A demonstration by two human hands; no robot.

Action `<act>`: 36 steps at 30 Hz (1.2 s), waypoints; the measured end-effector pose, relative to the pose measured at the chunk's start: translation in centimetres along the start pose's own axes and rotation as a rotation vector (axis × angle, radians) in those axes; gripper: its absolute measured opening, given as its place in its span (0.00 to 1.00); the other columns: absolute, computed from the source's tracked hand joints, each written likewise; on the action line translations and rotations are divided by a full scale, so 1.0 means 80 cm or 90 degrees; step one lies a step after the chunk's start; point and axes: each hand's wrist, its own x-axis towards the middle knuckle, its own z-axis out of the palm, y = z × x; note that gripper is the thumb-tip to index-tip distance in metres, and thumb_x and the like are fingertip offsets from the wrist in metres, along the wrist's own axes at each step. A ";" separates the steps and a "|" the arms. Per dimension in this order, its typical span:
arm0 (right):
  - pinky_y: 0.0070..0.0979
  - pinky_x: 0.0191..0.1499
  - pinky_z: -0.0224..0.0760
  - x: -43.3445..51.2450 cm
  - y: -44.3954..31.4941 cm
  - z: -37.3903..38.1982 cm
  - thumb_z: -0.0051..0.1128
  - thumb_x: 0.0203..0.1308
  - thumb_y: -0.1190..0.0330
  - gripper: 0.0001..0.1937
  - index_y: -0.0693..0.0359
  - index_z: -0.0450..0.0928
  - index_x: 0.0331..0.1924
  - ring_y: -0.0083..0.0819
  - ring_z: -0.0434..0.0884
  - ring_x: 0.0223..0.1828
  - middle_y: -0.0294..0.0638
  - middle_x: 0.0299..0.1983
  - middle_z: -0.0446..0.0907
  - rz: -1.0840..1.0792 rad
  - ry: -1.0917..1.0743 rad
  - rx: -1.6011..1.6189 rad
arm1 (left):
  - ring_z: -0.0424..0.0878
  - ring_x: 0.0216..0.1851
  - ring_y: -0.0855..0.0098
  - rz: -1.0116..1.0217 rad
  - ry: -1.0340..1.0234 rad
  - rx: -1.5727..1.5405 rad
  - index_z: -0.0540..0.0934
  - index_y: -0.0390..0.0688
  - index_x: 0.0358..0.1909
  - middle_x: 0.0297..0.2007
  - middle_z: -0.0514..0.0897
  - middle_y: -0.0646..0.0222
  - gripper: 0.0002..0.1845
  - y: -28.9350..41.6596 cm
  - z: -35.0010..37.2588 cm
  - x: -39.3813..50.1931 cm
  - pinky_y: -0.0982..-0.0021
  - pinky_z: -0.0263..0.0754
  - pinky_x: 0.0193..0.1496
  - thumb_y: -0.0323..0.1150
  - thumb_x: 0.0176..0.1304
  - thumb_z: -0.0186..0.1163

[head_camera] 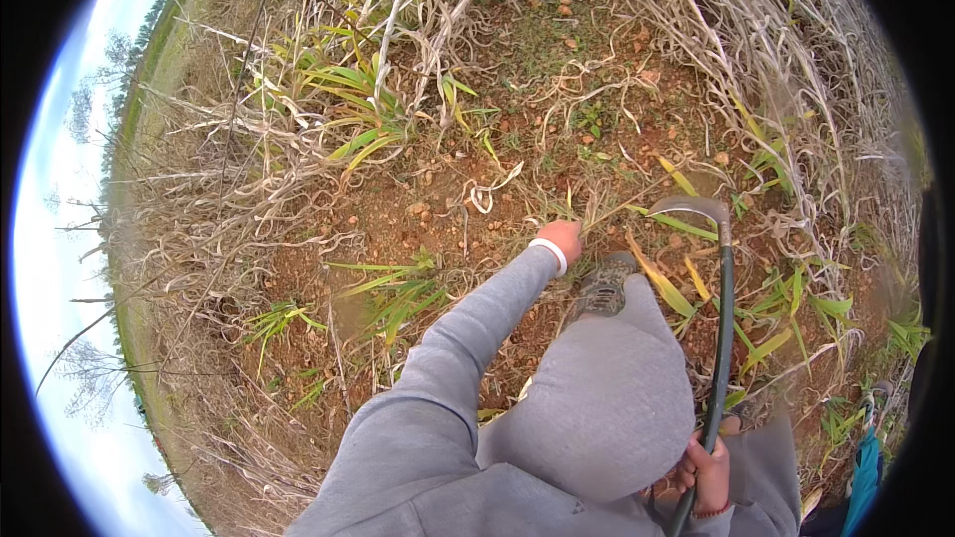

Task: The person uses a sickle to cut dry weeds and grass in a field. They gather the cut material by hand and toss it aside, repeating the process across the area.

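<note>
My left hand [562, 240], with a white band at the wrist, is low over the soil and shut on a small tuft of thin grass [595, 210]. Part of that grass is hidden by the fist. Near my body, my right hand [707, 471] grips the lower part of a long, curved dark handle. It belongs to a sickle [724, 328], which stands nearly upright in the picture. Its hooked metal blade [690, 206] curves left at the top, to the right of my left hand and apart from it.
My patterned shoe [603, 289] is planted just below my left hand. Dry stalks [783, 74] crowd the right side, and more dry stalks [246, 171] spread at left. Green-yellow leafy plants [399, 294] grow from reddish soil [425, 212]. A turquoise cloth-like item [865, 466] lies at lower right.
</note>
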 end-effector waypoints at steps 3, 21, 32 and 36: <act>0.20 0.10 0.59 -0.001 0.003 0.000 0.56 0.66 0.70 0.08 0.61 0.67 0.38 0.20 0.64 0.10 0.32 0.16 0.63 -0.022 -0.015 0.004 | 0.83 0.43 0.49 0.003 0.076 -0.018 0.80 0.40 0.40 0.37 0.84 0.49 0.11 0.020 0.017 -0.019 0.52 0.76 0.48 0.31 0.57 0.55; 0.19 0.11 0.58 -0.003 0.009 -0.020 0.57 0.66 0.68 0.08 0.60 0.68 0.39 0.19 0.63 0.10 0.31 0.17 0.63 -0.041 -0.046 0.094 | 0.79 0.51 0.44 -0.138 0.092 -0.224 0.74 0.34 0.50 0.45 0.81 0.39 0.17 0.019 0.041 -0.033 0.50 0.72 0.55 0.31 0.62 0.49; 0.21 0.14 0.60 -0.026 -0.001 -0.020 0.59 0.65 0.68 0.08 0.60 0.70 0.38 0.19 0.66 0.12 0.30 0.16 0.67 -0.031 -0.013 0.089 | 0.80 0.44 0.43 -0.023 0.110 -0.249 0.79 0.40 0.46 0.40 0.83 0.44 0.14 0.042 -0.021 -0.109 0.48 0.73 0.48 0.33 0.59 0.57; 0.20 0.14 0.59 -0.045 0.000 -0.021 0.60 0.64 0.68 0.09 0.60 0.70 0.37 0.18 0.66 0.12 0.30 0.17 0.68 -0.052 -0.020 0.087 | 0.80 0.45 0.44 0.010 0.216 -0.131 0.77 0.37 0.53 0.41 0.83 0.44 0.21 0.065 -0.084 -0.123 0.48 0.74 0.48 0.33 0.58 0.58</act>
